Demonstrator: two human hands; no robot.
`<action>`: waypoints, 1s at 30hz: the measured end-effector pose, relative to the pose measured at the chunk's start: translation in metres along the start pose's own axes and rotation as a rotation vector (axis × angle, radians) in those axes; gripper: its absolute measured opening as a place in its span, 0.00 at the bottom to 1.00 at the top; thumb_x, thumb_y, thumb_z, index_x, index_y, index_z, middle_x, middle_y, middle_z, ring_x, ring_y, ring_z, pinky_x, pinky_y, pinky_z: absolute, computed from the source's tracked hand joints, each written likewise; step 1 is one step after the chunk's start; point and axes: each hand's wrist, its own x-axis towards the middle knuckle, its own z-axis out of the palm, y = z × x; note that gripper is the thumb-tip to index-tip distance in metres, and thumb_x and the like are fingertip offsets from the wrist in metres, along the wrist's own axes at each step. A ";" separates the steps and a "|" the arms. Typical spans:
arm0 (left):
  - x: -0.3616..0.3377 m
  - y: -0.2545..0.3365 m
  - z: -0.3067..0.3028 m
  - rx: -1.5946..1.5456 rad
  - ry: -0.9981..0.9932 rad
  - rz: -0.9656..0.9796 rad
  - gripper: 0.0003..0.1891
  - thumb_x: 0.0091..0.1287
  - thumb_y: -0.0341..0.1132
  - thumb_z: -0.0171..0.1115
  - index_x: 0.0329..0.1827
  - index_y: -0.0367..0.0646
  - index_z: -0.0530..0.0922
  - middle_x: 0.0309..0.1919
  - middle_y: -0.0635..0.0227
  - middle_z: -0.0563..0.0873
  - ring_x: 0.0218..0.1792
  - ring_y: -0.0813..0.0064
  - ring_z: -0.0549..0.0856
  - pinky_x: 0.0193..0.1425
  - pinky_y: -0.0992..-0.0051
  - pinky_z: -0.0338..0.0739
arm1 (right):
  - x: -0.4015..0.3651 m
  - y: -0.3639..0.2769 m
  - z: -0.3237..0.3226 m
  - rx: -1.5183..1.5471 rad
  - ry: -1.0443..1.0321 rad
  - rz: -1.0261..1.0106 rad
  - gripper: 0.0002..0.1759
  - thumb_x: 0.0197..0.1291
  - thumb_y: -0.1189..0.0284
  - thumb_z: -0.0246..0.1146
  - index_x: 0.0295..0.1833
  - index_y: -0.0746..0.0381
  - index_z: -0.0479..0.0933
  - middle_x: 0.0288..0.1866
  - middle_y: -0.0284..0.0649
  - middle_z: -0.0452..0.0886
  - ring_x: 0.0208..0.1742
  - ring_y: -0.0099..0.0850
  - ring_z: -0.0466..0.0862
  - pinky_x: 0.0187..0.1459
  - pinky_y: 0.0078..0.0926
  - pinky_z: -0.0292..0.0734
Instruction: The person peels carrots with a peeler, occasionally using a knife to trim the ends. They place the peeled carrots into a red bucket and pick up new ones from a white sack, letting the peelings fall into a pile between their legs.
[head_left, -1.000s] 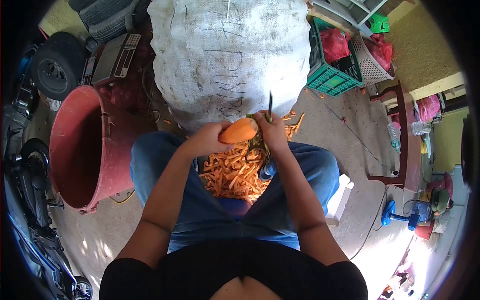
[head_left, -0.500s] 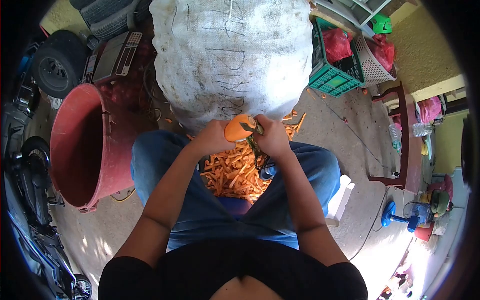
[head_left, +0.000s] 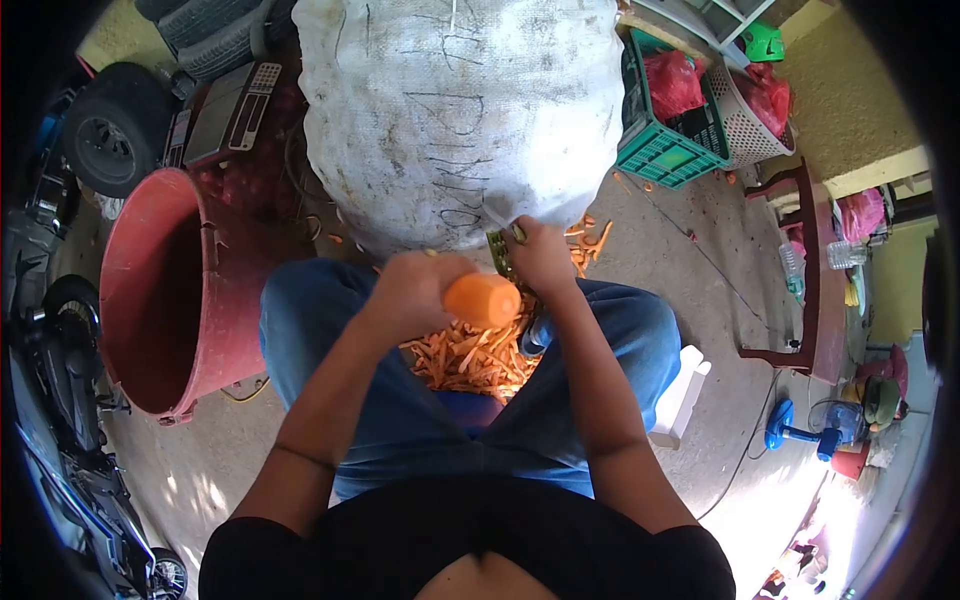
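step: peeling carrot [head_left: 483,298], mid-job I'd guess | left hand [head_left: 408,292] gripped it over the peels [head_left: 465,358] | right hand [head_left: 541,258] closed round peeler [head_left: 499,252], just beyond, off the carrot | next: blade needed back on skin

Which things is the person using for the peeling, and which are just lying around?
In use: carrot in the left hand; peeler in the right hand; peelings piled below.
Lying about: red tub, green crate, tyre, blue fan.
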 end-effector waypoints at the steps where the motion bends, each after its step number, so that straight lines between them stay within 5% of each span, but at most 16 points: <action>1: -0.003 -0.004 -0.009 0.056 0.078 -0.003 0.17 0.36 0.34 0.64 0.34 0.48 0.75 0.26 0.65 0.79 0.26 0.61 0.78 0.29 0.69 0.72 | -0.002 -0.002 0.001 0.005 -0.001 -0.001 0.11 0.45 0.66 0.57 0.29 0.64 0.71 0.25 0.53 0.75 0.31 0.49 0.75 0.34 0.42 0.70; 5: -0.034 -0.023 -0.071 0.184 0.517 -0.092 0.14 0.47 0.36 0.65 0.33 0.39 0.74 0.26 0.67 0.79 0.26 0.70 0.79 0.31 0.73 0.73 | -0.008 0.000 -0.007 0.007 -0.048 -0.108 0.11 0.48 0.67 0.57 0.32 0.65 0.73 0.23 0.54 0.74 0.29 0.50 0.75 0.31 0.39 0.69; 6: -0.049 -0.016 -0.097 0.030 0.641 -0.493 0.13 0.49 0.36 0.65 0.33 0.39 0.74 0.25 0.70 0.78 0.26 0.78 0.77 0.30 0.77 0.72 | -0.008 0.000 -0.011 0.012 -0.048 -0.103 0.11 0.48 0.67 0.57 0.32 0.65 0.73 0.23 0.54 0.74 0.29 0.50 0.75 0.31 0.39 0.69; 8: -0.081 -0.048 -0.145 -0.083 0.899 -0.853 0.15 0.50 0.35 0.63 0.36 0.36 0.72 0.26 0.67 0.78 0.27 0.79 0.76 0.30 0.77 0.71 | -0.007 0.001 -0.018 0.037 0.015 -0.111 0.12 0.49 0.66 0.56 0.34 0.64 0.73 0.23 0.52 0.74 0.28 0.48 0.76 0.30 0.37 0.69; 10: -0.136 -0.095 -0.188 0.711 0.676 -0.864 0.18 0.50 0.33 0.58 0.44 0.38 0.70 0.33 0.52 0.79 0.36 0.58 0.79 0.38 0.66 0.71 | -0.008 0.000 -0.026 0.063 0.026 -0.082 0.12 0.49 0.66 0.57 0.34 0.64 0.73 0.22 0.51 0.75 0.27 0.47 0.76 0.30 0.35 0.69; 12: -0.191 -0.145 -0.216 0.945 0.201 -1.071 0.20 0.51 0.31 0.52 0.50 0.45 0.68 0.39 0.54 0.78 0.44 0.55 0.76 0.42 0.63 0.71 | -0.011 0.000 -0.034 0.087 0.035 -0.052 0.13 0.50 0.65 0.57 0.34 0.64 0.73 0.22 0.51 0.75 0.27 0.46 0.76 0.29 0.34 0.70; 14: -0.213 -0.156 -0.219 0.975 0.010 -1.114 0.19 0.50 0.30 0.52 0.48 0.46 0.70 0.38 0.57 0.79 0.42 0.56 0.77 0.41 0.65 0.72 | -0.013 -0.002 -0.040 0.081 0.051 -0.059 0.13 0.50 0.65 0.57 0.35 0.64 0.73 0.21 0.50 0.75 0.26 0.43 0.77 0.29 0.32 0.70; 16: -0.225 -0.172 -0.221 0.799 -0.634 -1.127 0.13 0.50 0.29 0.52 0.40 0.41 0.74 0.35 0.56 0.79 0.40 0.58 0.78 0.38 0.66 0.72 | -0.013 -0.001 -0.042 0.140 0.063 -0.052 0.11 0.47 0.67 0.57 0.34 0.63 0.73 0.21 0.51 0.74 0.26 0.46 0.76 0.30 0.36 0.70; 19: -0.180 -0.176 -0.227 0.458 -0.492 -1.488 0.07 0.50 0.29 0.53 0.31 0.37 0.74 0.29 0.56 0.79 0.34 0.59 0.79 0.35 0.66 0.72 | -0.012 0.000 -0.047 0.162 0.090 -0.066 0.10 0.47 0.69 0.57 0.34 0.64 0.73 0.21 0.51 0.74 0.25 0.45 0.76 0.29 0.35 0.70; 22: -0.129 -0.186 -0.248 0.812 -0.061 -0.528 0.08 0.51 0.31 0.52 0.29 0.36 0.72 0.25 0.55 0.76 0.31 0.57 0.76 0.36 0.67 0.69 | -0.012 -0.001 -0.051 0.145 0.100 -0.088 0.11 0.49 0.68 0.57 0.35 0.65 0.73 0.20 0.49 0.74 0.24 0.41 0.77 0.28 0.30 0.70; 23: -0.085 -0.180 -0.260 0.316 0.071 -0.416 0.09 0.55 0.33 0.49 0.33 0.36 0.72 0.28 0.53 0.76 0.35 0.56 0.76 0.38 0.68 0.69 | -0.011 0.000 -0.052 0.162 0.109 -0.091 0.11 0.49 0.69 0.58 0.35 0.65 0.73 0.20 0.49 0.74 0.23 0.41 0.77 0.28 0.30 0.70; 24: -0.039 -0.171 -0.270 0.812 0.043 -0.286 0.12 0.60 0.36 0.46 0.37 0.37 0.72 0.31 0.52 0.76 0.37 0.56 0.76 0.39 0.69 0.69 | -0.011 0.002 -0.052 0.163 0.109 -0.087 0.11 0.49 0.69 0.58 0.35 0.65 0.73 0.20 0.49 0.74 0.23 0.41 0.77 0.28 0.30 0.70; 25: 0.013 -0.126 -0.264 0.740 0.094 -0.507 0.14 0.62 0.38 0.46 0.42 0.38 0.72 0.37 0.54 0.77 0.41 0.62 0.77 0.43 0.73 0.69 | -0.009 0.004 -0.052 0.184 0.137 -0.087 0.11 0.49 0.69 0.57 0.35 0.65 0.73 0.19 0.49 0.74 0.23 0.40 0.77 0.27 0.30 0.69; 28: 0.117 -0.128 -0.293 0.718 0.264 -0.048 0.15 0.63 0.38 0.46 0.48 0.42 0.71 0.44 0.62 0.76 0.49 0.73 0.74 0.52 0.78 0.64 | -0.006 0.009 -0.052 0.209 0.180 -0.079 0.11 0.50 0.68 0.57 0.35 0.66 0.73 0.19 0.49 0.74 0.22 0.39 0.77 0.27 0.29 0.69; 29: 0.150 -0.128 -0.301 0.931 0.321 0.063 0.18 0.63 0.41 0.45 0.48 0.35 0.69 0.46 0.60 0.75 0.49 0.68 0.74 0.52 0.77 0.66 | -0.004 0.010 -0.051 0.214 0.195 -0.076 0.11 0.50 0.68 0.57 0.35 0.66 0.73 0.18 0.49 0.73 0.21 0.38 0.76 0.26 0.29 0.69; 30: 0.180 -0.097 -0.288 0.800 0.378 0.237 0.15 0.60 0.38 0.47 0.36 0.31 0.70 0.34 0.52 0.75 0.36 0.60 0.73 0.42 0.68 0.66 | -0.003 0.011 -0.051 0.211 0.198 -0.075 0.11 0.50 0.68 0.57 0.35 0.66 0.73 0.18 0.49 0.73 0.21 0.38 0.76 0.26 0.29 0.69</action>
